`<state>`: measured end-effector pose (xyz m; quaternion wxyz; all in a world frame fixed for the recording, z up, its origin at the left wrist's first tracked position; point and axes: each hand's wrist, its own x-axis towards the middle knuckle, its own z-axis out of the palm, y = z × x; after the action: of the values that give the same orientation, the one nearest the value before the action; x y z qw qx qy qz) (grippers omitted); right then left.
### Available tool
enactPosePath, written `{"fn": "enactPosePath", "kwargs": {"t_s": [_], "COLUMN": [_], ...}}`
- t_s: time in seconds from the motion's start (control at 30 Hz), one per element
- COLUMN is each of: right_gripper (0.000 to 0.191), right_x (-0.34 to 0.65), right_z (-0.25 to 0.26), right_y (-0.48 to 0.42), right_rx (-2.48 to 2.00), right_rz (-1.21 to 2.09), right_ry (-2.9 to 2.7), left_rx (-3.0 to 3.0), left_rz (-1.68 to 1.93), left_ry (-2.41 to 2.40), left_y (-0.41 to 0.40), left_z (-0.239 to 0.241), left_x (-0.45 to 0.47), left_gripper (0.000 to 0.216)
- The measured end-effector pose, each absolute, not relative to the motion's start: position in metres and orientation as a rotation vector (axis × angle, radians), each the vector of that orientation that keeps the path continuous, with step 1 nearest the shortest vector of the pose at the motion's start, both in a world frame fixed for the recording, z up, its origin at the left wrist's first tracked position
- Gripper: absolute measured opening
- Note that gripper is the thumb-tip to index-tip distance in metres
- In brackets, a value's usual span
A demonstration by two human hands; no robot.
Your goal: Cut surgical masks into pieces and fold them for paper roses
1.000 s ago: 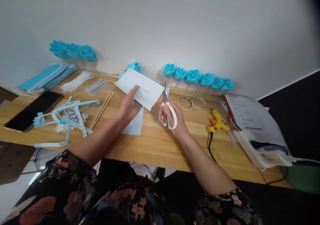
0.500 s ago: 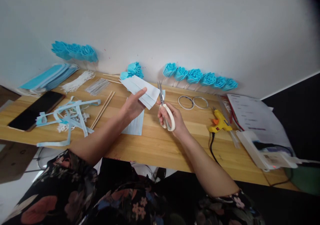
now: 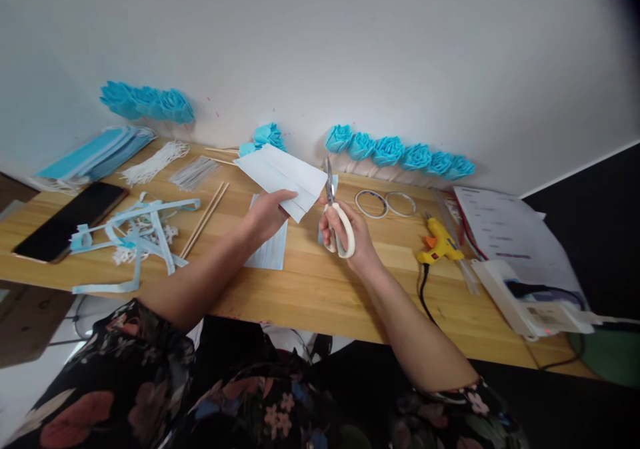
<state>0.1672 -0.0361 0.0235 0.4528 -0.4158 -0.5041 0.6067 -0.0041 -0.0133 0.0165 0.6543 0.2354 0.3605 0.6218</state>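
Note:
Pinched in my left hand (image 3: 270,214) is a pale blue-white face mask sheet (image 3: 283,174), held tilted above the table, its thumb lying on top. My right hand (image 3: 353,232) grips white-handled scissors (image 3: 342,226) whose blades point up and away, close by the sheet's right edge. A small light-blue piece (image 3: 335,184) shows behind the blades; whether it joins the sheet I cannot tell. Under my left hand another pale blue mask sheet (image 3: 267,249) lies on the wood. Just behind the held sheet sits a blue flower (image 3: 270,136), partly covered.
On the wooden table (image 3: 320,302) lie cut strips (image 3: 135,236), sticks (image 3: 205,219), a phone (image 3: 70,222), stacked masks (image 3: 95,152), white cords (image 3: 155,161), two rings (image 3: 371,204), a yellow glue gun (image 3: 440,241) and a power strip (image 3: 525,302). Blue flowers (image 3: 389,150) lean along the wall.
The scissors and my right hand have shifted slightly right. The held sheet now appears wider and flatter, with its right edge farther right and my left thumb lower on it.

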Motion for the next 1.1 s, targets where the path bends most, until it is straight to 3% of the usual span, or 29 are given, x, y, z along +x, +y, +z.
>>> {"fn": "enactPosePath", "kwargs": {"t_s": [0.23,0.6,0.8,1.1], "right_gripper": [0.056,0.061,0.057,0.056], "right_x": [0.1722,0.1772,0.1759,0.1735], "right_z": [0.0291,0.0311,0.0331,0.0307], "right_y": [-0.0331,-0.0289,-0.0319,-0.0348], "right_rx": [-1.029,-1.034,-1.013,-0.964], "right_rz": [1.434,1.398,1.447,1.492], "right_ry": [-1.221,-1.178,-1.204,-1.261], "left_rx": [0.594,0.646,0.63,0.629], "left_rz": [1.401,1.371,1.389,1.403], "left_ry": [0.783,0.78,0.811,0.78], "left_y": [-0.0152,-0.0158,-0.0168,-0.0172], "left_z": [0.0233,0.0253,0.0251,0.0242], "left_x": [-0.0052,-0.0043,-0.0038,-0.0048], "left_gripper": [0.059,0.055,0.043,0.056]}}
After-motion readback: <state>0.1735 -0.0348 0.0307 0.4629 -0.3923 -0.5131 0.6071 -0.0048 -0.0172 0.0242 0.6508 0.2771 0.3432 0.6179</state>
